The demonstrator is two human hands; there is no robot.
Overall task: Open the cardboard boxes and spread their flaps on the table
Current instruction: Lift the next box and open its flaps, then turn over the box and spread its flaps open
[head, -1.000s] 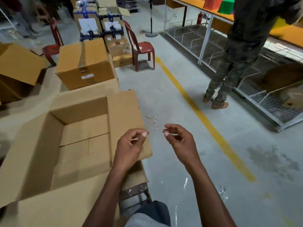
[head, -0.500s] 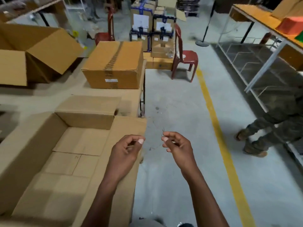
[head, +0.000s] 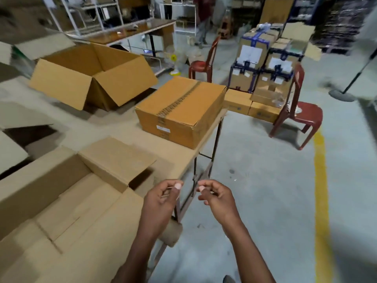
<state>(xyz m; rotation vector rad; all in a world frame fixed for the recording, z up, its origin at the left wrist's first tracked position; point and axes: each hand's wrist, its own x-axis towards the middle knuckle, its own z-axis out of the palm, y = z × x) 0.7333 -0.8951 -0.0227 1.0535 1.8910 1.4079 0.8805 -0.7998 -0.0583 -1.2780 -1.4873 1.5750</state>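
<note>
Both hands held past the table's edge — left hand (head: 163, 198) and right hand (head: 217, 198) close together, fingers curled, thumb to forefinger. Left of the left hand: an opened box (head: 61, 201), flaps spread on the table (head: 179, 158). Beyond the hands: a taped, shut box (head: 181, 111); farther left — another opened box (head: 91, 76).
</note>
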